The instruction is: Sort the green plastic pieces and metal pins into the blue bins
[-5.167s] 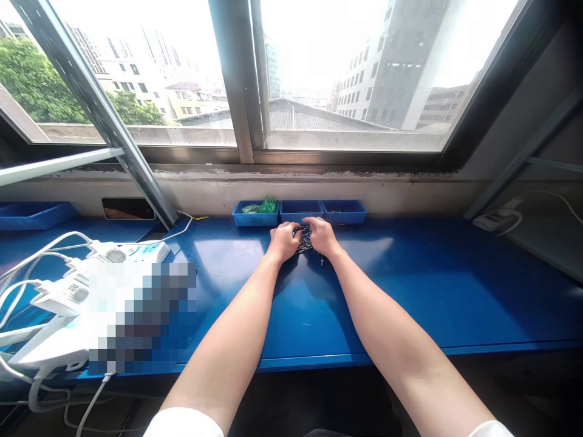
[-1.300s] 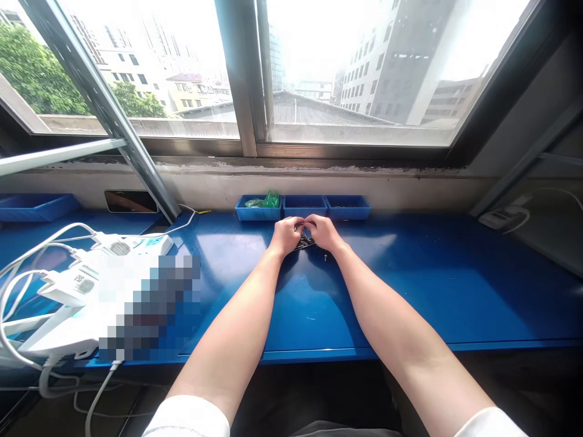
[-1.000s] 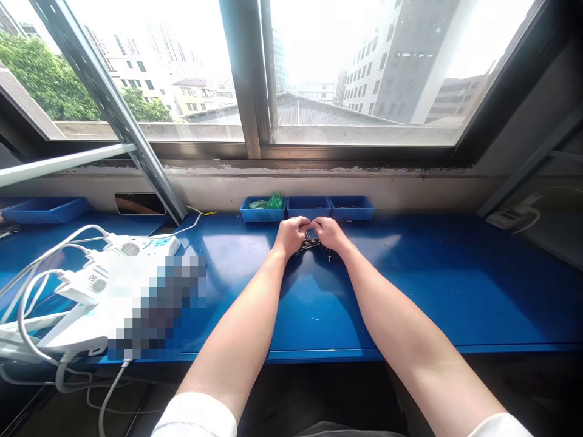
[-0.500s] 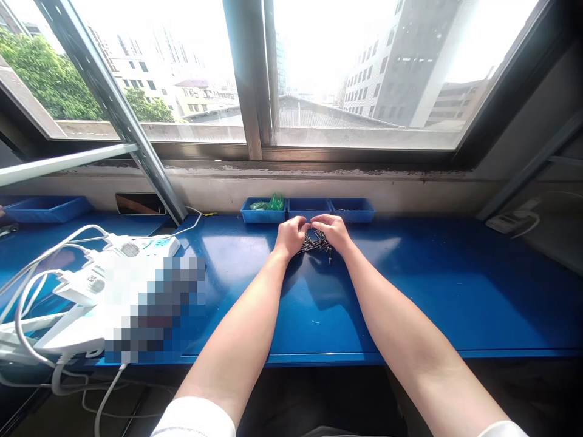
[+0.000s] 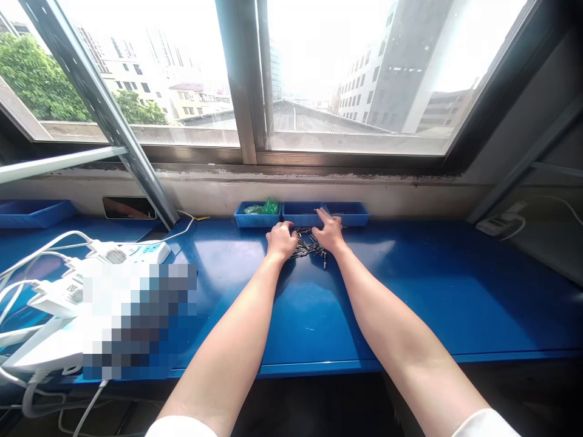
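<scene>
Your left hand sits curled at 9 o'clock of the loose metal pins; I can't tell if it pinches any. Your right hand sits at 3 o'clock, fingers spread, tips by the middle blue tray.

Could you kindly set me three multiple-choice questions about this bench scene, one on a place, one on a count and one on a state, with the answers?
1. Where do the small metal fasteners lie?
A) inside a tray
B) on the blue bench, between the left hand and the right hand
C) on the power strip

2. How many small blue trays stand in the row behind the hands?
A) two
B) four
C) three

3. How is the right hand held?
A) open, fingers stretched toward the trays
B) clenched around a green bag
C) lifted out of view

Answers:
1 B: the fasteners lie scattered on the bench between the hands.
2 C: three trays stand side by side.
3 A: its fingers are extended, with nothing visibly held.
</scene>
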Demonstrator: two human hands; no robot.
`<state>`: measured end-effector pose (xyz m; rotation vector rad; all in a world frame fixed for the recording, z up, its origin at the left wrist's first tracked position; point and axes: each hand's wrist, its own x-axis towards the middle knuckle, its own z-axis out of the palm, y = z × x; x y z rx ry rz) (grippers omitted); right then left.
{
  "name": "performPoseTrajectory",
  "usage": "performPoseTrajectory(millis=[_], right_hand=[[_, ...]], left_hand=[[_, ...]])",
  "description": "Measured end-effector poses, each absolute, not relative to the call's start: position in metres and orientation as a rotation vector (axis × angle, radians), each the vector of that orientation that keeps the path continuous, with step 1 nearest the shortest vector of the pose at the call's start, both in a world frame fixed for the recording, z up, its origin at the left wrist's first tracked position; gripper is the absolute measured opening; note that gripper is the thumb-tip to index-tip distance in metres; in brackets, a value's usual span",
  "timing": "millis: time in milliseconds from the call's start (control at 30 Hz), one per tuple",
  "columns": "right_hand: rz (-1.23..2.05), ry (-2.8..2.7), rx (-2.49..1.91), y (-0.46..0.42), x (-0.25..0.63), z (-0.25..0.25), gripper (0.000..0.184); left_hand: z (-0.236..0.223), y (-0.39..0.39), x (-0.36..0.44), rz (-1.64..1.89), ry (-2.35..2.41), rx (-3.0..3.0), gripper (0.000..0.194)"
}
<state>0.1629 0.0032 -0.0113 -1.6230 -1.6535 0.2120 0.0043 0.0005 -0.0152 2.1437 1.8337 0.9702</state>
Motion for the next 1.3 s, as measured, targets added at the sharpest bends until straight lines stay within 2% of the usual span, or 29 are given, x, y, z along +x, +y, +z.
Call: performPoseTrajectory(millis=[100,200,300,367,433,500,633,1000,1167,1300], right_hand=[[0.133,-1.630,-1.605,0.004,0.164,-0.012,0.066],[0.078,-1.543,-1.550,0.002,0.166,-0.010,0.048],[0.146,-1.500,-1.629,-0.002,0.170,-0.007,0.031],[0.224,-1.486,-1.748,-0.004,0.173,-0.005,0.029],[0.303,-1.494,-1.843,-0.006,0.175,-0.004,0.030],[0.369,-1.533,-1.874,-0.006,0.178,-0.005,0.031],[0.363,-1.640,-1.877,-0.005,0.179,-0.008,0.035],[0.171,-1.766,-1.935,-0.003,0.162,-0.016,0.027],[0.242,-1.752,-1.936,0.001,0.161,-0.017,0.023],[0.282,-1.736,-1.983,0.005,0.160,-0.016,0.018]], left_hand=[[-0.015,0.001,0.004,0.928,1.830,2.147,0.033],[-0.012,-0.002,0.001,0.835,1.771,2.180,0.042],[-0.009,-0.007,-0.003,0.619,1.586,2.354,0.072],[-0.009,-0.010,-0.005,0.467,1.549,2.413,0.094],[-0.010,-0.011,-0.006,0.379,1.577,2.422,0.108],[-0.012,-0.011,-0.004,0.328,1.610,2.412,0.114],[-0.013,-0.013,0.001,0.288,1.617,2.413,0.116],[-0.014,-0.018,0.023,0.285,1.655,2.413,0.109],[-0.016,-0.016,0.023,0.321,1.613,2.420,0.108],[-0.017,-0.016,0.022,0.360,1.595,2.433,0.099]])
